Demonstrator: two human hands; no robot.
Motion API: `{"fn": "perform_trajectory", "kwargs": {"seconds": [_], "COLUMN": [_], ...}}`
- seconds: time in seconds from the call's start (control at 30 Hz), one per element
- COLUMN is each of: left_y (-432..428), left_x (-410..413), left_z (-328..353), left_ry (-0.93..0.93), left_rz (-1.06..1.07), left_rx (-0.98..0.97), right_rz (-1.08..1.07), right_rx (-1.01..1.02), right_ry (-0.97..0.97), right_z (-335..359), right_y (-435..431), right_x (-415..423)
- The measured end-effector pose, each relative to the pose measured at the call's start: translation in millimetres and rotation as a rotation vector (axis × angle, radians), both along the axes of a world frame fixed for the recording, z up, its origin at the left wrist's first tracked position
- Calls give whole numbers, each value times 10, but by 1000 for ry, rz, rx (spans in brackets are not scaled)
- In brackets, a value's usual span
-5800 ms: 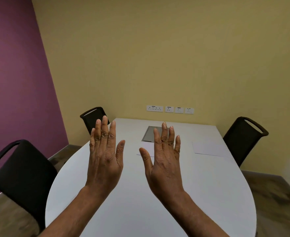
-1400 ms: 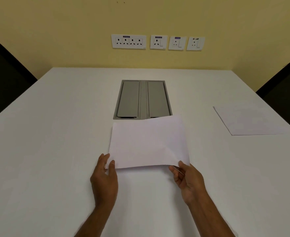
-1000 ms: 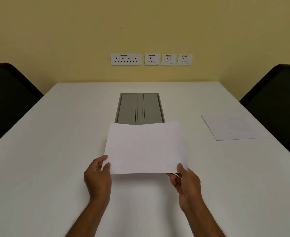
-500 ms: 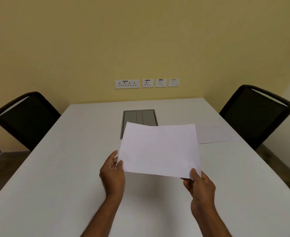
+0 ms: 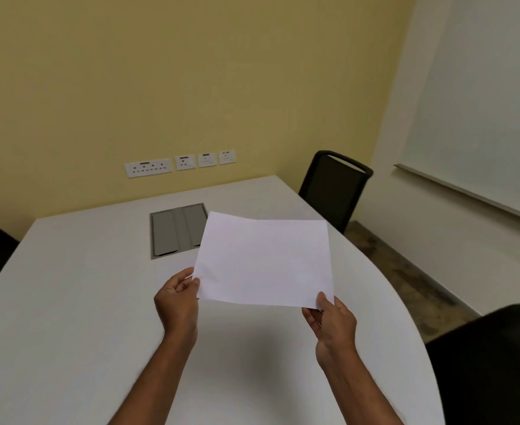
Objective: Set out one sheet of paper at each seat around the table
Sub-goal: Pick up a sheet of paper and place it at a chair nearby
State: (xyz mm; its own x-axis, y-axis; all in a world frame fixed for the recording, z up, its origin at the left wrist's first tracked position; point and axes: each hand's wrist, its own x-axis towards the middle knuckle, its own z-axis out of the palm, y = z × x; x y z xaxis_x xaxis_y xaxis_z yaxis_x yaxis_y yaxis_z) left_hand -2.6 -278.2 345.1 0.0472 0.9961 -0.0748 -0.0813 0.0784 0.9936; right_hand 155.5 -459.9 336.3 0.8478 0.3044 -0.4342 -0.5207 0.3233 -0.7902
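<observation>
Sheet of paper [image 5: 264, 262] held above table [image 5: 68, 302]; left hand [image 5: 177, 303] and right hand [image 5: 332, 325] fingers pinch its near corners.

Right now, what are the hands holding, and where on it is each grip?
One white sheet of paper, held above the table. The left hand pinches its near left corner; the right hand pinches its near right corner.
</observation>
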Motion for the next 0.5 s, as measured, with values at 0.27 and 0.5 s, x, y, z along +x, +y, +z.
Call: {"fn": "perform_trajectory", "kwargs": {"seconds": [0.27,0.5], "left_y": [-638,-1069], "left_x": [370,763], "left_z": [-165,-532], "left_ry": [29,97], "left_rz": [-36,-105], "left_rx": [-33,-78], "right_rz": [-79,-115], "right_rx": [-9,-77], "right_ry": [34,-2], "right_z": [-130,-539], "right_y": [-693,-1241], "right_x": [291,642]}}
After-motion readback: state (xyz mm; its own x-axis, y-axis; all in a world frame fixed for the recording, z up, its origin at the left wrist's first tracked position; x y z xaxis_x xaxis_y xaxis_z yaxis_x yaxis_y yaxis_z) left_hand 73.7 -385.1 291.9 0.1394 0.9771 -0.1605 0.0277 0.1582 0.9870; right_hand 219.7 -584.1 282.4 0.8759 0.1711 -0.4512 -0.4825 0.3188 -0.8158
